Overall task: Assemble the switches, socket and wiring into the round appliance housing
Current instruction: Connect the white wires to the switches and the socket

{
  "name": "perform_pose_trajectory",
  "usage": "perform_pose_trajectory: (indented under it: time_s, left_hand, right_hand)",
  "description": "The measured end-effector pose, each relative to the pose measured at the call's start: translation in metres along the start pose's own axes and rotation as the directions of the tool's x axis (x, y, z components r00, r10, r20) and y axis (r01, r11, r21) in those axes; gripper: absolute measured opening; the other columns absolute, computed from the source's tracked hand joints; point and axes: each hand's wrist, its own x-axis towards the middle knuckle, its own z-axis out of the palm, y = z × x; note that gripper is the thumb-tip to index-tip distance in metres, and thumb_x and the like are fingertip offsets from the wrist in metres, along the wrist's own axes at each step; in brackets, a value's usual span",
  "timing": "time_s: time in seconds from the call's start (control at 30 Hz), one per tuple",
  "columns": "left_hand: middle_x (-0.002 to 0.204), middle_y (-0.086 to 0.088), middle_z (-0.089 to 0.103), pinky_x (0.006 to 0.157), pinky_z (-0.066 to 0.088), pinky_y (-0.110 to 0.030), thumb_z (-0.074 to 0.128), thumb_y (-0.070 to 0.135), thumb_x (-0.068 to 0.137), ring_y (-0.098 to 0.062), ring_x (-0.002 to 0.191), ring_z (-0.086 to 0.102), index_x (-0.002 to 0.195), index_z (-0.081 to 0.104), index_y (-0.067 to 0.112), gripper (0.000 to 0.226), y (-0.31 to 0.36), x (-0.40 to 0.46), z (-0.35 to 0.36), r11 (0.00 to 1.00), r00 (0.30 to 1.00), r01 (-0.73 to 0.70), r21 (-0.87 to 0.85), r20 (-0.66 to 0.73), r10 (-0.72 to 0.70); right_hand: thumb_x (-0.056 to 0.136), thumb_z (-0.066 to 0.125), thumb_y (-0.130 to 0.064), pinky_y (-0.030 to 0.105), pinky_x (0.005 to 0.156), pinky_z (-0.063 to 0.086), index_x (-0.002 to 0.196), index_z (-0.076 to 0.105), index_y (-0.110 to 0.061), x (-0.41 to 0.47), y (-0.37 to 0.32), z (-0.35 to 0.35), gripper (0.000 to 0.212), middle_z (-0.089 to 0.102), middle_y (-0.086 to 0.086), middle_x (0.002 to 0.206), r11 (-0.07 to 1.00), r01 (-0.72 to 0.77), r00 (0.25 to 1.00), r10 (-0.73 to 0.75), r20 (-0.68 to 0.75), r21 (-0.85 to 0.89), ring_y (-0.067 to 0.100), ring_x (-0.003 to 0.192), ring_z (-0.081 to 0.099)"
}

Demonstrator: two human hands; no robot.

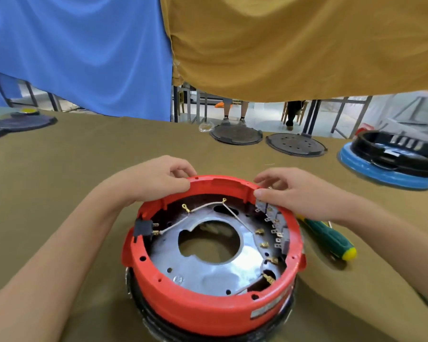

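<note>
The right hand (299,193) pinches the top of a grey switch block (274,223) inside the red round housing (208,307) at frame centre on the worktop (59,169). The left hand (158,180) grips the far rim. Judged step: seating switches; next, loose white wires (235,215) need connecting to terminals.

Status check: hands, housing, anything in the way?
Both hands on red housing far rim. Right fingers at switches. Wires loose inside. Screwdriver beside, clear.
</note>
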Motion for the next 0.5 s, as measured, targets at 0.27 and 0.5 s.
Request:
perform_pose_trajectory:
  time_s: [0.27, 0.5]
  left_hand:
    - [0.090, -0.003, 0.067, 0.067, 0.048, -0.024, 0.055, 0.028, 0.079, -0.006, 0.066, 0.056, 0.117, 0.060, 0.033, 0.038, 0.000, -0.016, -0.017, 0.997, 0.970, 0.074, 0.026, 0.231, -0.078]
    - [0.102, 0.011, 0.065, 0.073, 0.047, -0.022, 0.057, 0.043, 0.096, -0.004, 0.084, 0.063, 0.115, 0.060, 0.036, 0.020, 0.000, -0.003, 0.000, 0.997, 0.995, 0.075, 0.023, 0.062, -0.076]
  right_hand:
    - [0.098, 0.060, -0.034, 0.024, 0.091, 0.049, 0.119, 0.069, -0.026, 0.027, -0.013, 0.005, 0.025, 0.070, -0.013, 0.107, 0.988, 0.152, 0.988, -0.150, -0.041, 0.036, 0.002, 0.099, 0.064]
    - [0.091, 0.060, -0.053, 0.016, 0.075, 0.051, 0.119, 0.060, -0.038, 0.021, -0.003, 0.001, 0.032, 0.066, -0.019, 0.101, 0.995, 0.097, 0.995, -0.097, -0.001, 0.034, -0.003, 0.086, 0.065]
